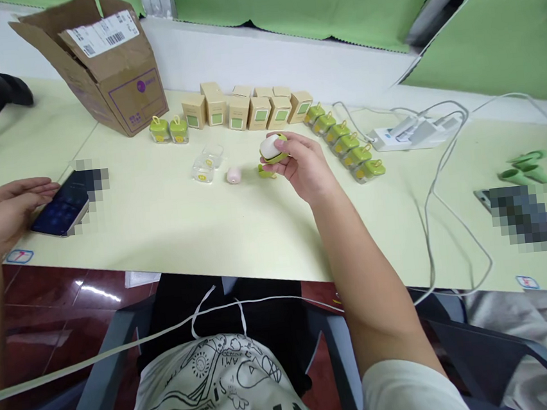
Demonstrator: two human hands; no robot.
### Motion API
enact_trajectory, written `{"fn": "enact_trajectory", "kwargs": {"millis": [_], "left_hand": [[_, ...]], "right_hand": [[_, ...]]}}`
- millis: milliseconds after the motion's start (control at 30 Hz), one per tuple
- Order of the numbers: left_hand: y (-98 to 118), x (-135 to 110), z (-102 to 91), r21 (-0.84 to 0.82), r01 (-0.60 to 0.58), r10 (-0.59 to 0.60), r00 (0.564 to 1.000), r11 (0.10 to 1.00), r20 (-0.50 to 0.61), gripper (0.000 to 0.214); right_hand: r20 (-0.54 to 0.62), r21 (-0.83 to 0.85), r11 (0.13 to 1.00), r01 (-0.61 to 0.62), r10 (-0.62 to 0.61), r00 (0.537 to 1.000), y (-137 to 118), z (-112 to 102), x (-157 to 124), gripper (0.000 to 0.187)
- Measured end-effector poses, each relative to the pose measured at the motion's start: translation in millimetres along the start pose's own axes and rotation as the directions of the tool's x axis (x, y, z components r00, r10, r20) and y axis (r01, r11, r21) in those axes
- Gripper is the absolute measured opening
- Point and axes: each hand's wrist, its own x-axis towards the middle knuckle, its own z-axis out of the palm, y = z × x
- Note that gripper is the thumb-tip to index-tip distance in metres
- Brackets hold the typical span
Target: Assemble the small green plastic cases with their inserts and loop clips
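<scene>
My right hand (301, 163) is raised over the middle of the pale table (169, 228), fingers pinched round a small white and green case (274, 148). A green lid piece (266, 172) lies just below it. A pink pod (234, 174) and two clear plastic cubes (208, 162) lie to its left. My left hand (6, 211) rests at the table's left edge with fingers stretched flat against a dark phone (63, 206).
An open cardboard box (105, 66) stands at the back left. Several small tan boxes (245, 109) line the back, two green cases (169, 130) beside them. A row of several green cases (347, 143), a power strip (409, 132) with cables, and green parts (526, 168) lie right.
</scene>
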Motion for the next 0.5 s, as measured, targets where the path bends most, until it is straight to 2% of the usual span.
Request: {"fn": "enact_trajectory", "kwargs": {"millis": [100, 233, 300, 400, 500], "left_hand": [[-2.3, -0.4, -3.1, 0.066, -0.007, 0.008, 1.0, 0.998, -0.018, 0.042], [1.6, -3.1, -1.3, -0.003, 0.015, -0.015, 1.0, 1.0, -0.01, 0.036], [2.2, 0.5, 0.7, 0.074, 0.028, -0.028, 1.0, 0.997, -0.005, 0.044], [-0.8, 11.8, 3.4, 0.239, 0.022, -0.024, 1.0, 0.971, 0.003, 0.068], [-4.9, 20.3, 4.6, 0.321, 0.015, -0.005, 0.999, 0.947, -0.034, 0.08]], "right_hand": [[0.009, 0.009, 1.0, 0.007, -0.007, 1.0, 1.2, -0.7, 0.3, 0.053], [0.021, 0.006, 1.0, 0.016, -0.016, 1.0, 2.0, -1.5, 0.3, 0.054], [0.018, -0.001, 1.0, 0.012, -0.012, 1.0, 2.0, -1.8, 0.3, 0.055], [0.015, 0.002, 1.0, 0.006, -0.006, 1.0, 1.4, -1.7, -0.1, 0.055], [0.009, 0.005, 1.0, 0.005, -0.005, 1.0, 0.3, -1.2, -0.9, 0.053]]}}
